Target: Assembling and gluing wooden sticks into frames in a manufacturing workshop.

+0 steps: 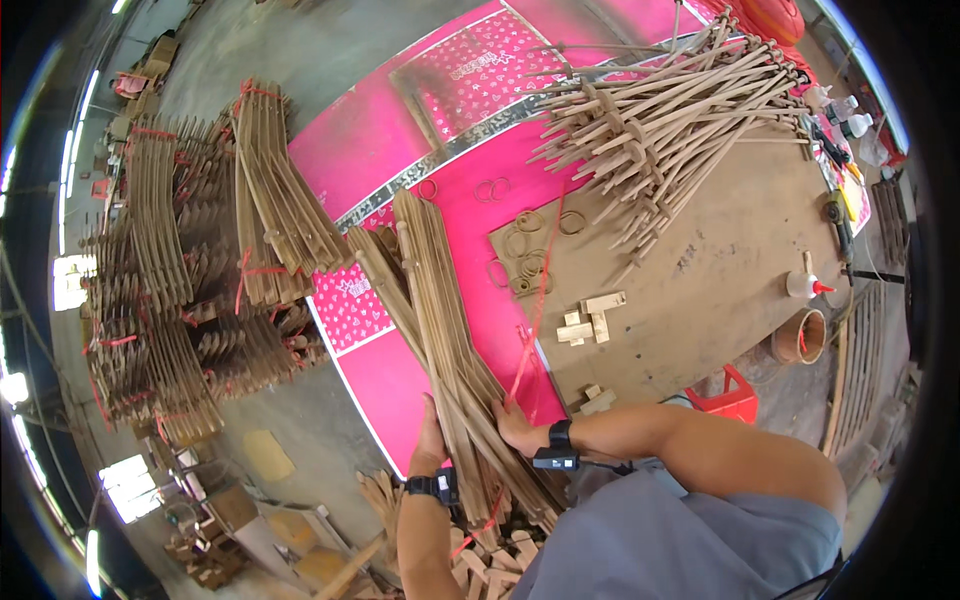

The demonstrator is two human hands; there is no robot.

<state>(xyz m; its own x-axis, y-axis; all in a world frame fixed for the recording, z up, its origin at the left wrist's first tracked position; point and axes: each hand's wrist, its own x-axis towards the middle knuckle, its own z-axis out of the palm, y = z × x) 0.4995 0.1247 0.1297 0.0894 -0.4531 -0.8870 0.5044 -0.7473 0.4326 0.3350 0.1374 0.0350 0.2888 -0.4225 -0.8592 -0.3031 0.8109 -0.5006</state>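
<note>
A long bundle of curved wooden slats [440,330] lies across the pink table [385,140], reaching from the middle toward me. My left hand [430,440] presses against the bundle's left side near its near end. On the bundle's right side, my right hand [516,424] grips the slats and touches a red string [535,310] that runs up over the brown board [720,260]. Both wrists wear black bands.
Stacks of tied slat bundles [190,270] stand on the floor at left. A heap of jointed wooden sticks [660,120] covers the table's far right. Rubber rings [525,250], small wood blocks [590,320], a glue bottle [805,285], a tape roll [803,335] and a red crate [728,398] lie nearby.
</note>
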